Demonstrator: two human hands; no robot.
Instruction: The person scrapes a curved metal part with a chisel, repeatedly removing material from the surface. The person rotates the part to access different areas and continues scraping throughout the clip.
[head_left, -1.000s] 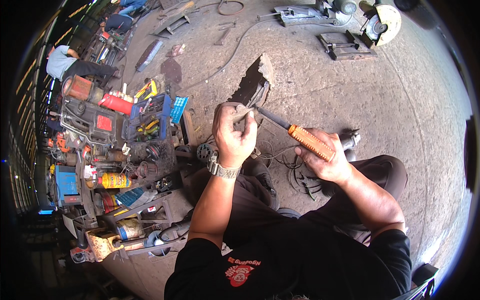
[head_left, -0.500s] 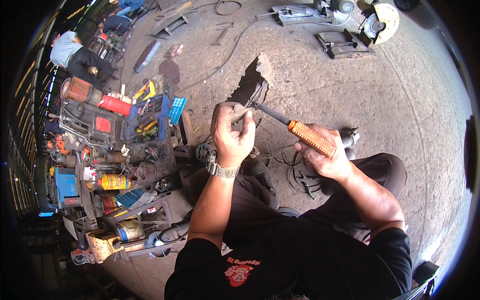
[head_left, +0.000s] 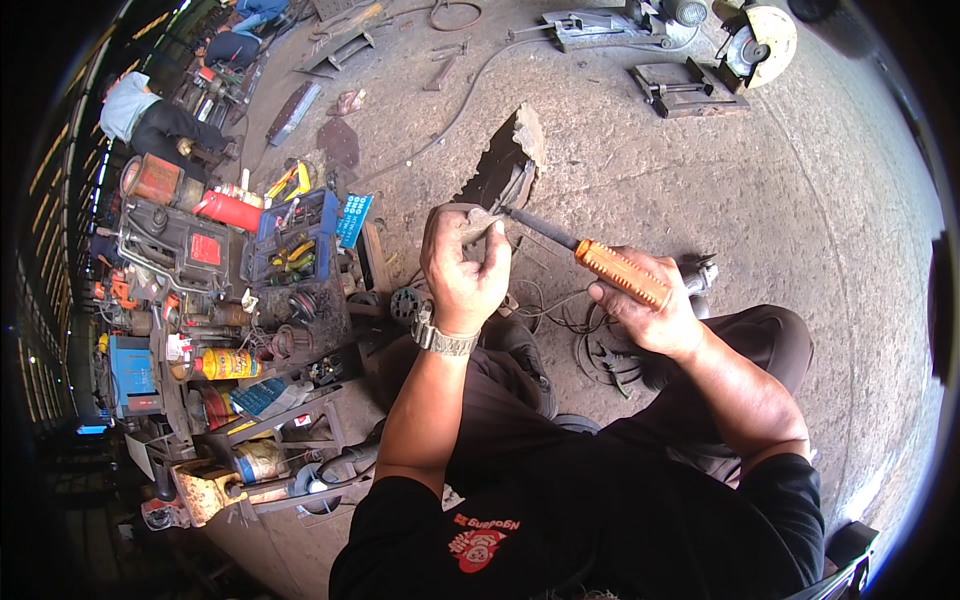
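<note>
Our left hand (head_left: 462,268) has its grip closed on a small grey metal part (head_left: 478,222), held up in front of us above the concrete floor (head_left: 800,220). Our right hand (head_left: 645,315) is clamped on the orange handle of a screwdriver (head_left: 590,258), and its dark shaft meets the part. Just beyond lies a dark broken slab (head_left: 505,165). Toward the left edge of the floor stands a blue tool tray (head_left: 295,235), with a red canister (head_left: 228,210) beside it.

one orange-handled screwdriver (head_left: 600,265), one small metal part (head_left: 478,222), one wristwatch (head_left: 440,338), one blue tool crate (head_left: 292,238), one yellow spray can (head_left: 225,364), two hands
</note>
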